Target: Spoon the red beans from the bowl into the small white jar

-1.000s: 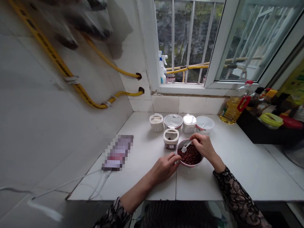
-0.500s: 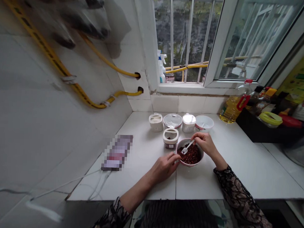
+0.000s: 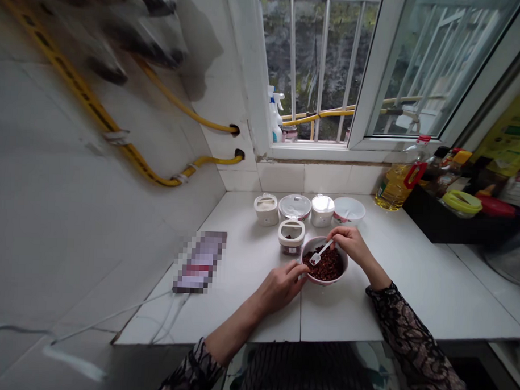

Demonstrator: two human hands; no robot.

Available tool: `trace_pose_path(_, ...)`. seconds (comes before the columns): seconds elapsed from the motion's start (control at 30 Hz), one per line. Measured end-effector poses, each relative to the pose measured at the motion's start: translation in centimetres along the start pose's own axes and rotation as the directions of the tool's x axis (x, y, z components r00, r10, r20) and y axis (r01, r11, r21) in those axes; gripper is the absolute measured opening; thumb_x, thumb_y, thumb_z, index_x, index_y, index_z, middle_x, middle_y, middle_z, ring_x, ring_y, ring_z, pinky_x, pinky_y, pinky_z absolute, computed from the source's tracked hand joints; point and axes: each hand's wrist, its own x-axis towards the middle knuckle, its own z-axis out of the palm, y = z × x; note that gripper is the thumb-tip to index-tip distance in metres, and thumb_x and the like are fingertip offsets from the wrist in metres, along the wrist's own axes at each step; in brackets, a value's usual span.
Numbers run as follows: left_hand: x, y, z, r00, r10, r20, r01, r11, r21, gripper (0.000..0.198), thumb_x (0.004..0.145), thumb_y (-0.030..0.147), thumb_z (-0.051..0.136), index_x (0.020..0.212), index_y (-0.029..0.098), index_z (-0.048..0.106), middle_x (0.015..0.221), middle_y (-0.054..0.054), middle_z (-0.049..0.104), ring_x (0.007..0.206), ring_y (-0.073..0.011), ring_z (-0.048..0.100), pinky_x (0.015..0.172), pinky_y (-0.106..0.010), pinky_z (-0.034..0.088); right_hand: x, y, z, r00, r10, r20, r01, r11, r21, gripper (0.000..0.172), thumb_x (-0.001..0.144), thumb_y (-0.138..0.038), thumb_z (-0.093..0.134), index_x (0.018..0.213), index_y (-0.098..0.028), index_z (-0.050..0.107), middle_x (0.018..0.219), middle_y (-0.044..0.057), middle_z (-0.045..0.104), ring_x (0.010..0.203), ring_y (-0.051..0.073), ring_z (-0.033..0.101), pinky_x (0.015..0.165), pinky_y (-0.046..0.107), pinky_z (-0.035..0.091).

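Observation:
A white bowl with a pinkish rim [image 3: 324, 283] stands on the counter, holding dark red dried bits [image 3: 328, 267] that look like peppercorns. My left hand [image 3: 282, 280] grips the bowl's left rim between thumb and fingers. Pinched in my right hand [image 3: 350, 243], above the bowl's far right side, is a small white plastic spoon [image 3: 321, 252]. Its scoop points down to the left over the bits, with a few in or under it. Just behind the bowl sits a lidded jar [image 3: 291, 237] with similar dark bits inside.
Along the back stand two white lidded jars [image 3: 266, 210] [image 3: 323, 211], a covered bowl [image 3: 295, 207] and a white bowl [image 3: 350, 210]. An oil bottle [image 3: 395, 180] and a black rack of condiments [image 3: 429, 221] are at right. A blurred phone-like object [image 3: 201, 262] with a cable lies left.

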Motion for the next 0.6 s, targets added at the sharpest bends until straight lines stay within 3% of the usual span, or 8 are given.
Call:
trace_pose_path(0.37, -0.1, -0.2, 0.1, 1.000, 0.007, -0.003, -0.007, 1.000, 0.019, 0.015, 0.098, 0.018, 0.043, 0.108, 0.018, 0.053, 0.086, -0.003, 0.059, 0.060, -0.0100, 0.058, 0.057, -0.020, 0.051, 0.1, -0.6, 0.0, 0.987, 0.124, -0.099, -0.105, 0.978, 0.179, 0.017, 0.057, -0.026, 0.056, 0.061, -0.016, 0.068, 0.046, 0.000, 0.062, 0.038, 0.007, 0.033, 0.038, 0.020, 0.023)
trace_pose_path(0.5, -0.2, -0.3, 0.3, 1.000, -0.001, 0.009, 0.001, 1.000, 0.011, 0.015, 0.097, 0.018, 0.043, 0.109, 0.018, 0.053, 0.087, -0.004, 0.059, 0.061, -0.0105, 0.058, 0.058, -0.021, 0.052, 0.1, -1.1, 0.7, 0.982, 0.100, -0.162, -0.057, 0.965, 0.254, 0.020, 0.061, -0.030, 0.060, 0.071, -0.015, 0.069, 0.055, 0.002, 0.067, 0.037, 0.006, 0.034, 0.037, 0.020, 0.028)
trace_pose_path(0.6, -0.3, -0.3, 0.3, 1.000, -0.010, 0.012, 0.010, 1.000, 0.010, 0.015, 0.097, 0.019, 0.043, 0.109, 0.018, 0.053, 0.086, -0.004, 0.059, 0.061, -0.0101, 0.058, 0.058, -0.021, 0.052, -0.1, -1.4, 1.7, 0.972, 0.001, -0.234, 0.044, 0.982, 0.186, 0.026, 0.071, -0.035, 0.059, 0.084, -0.015, 0.070, 0.067, 0.003, 0.071, 0.039, 0.007, 0.041, 0.039, 0.021, 0.036)
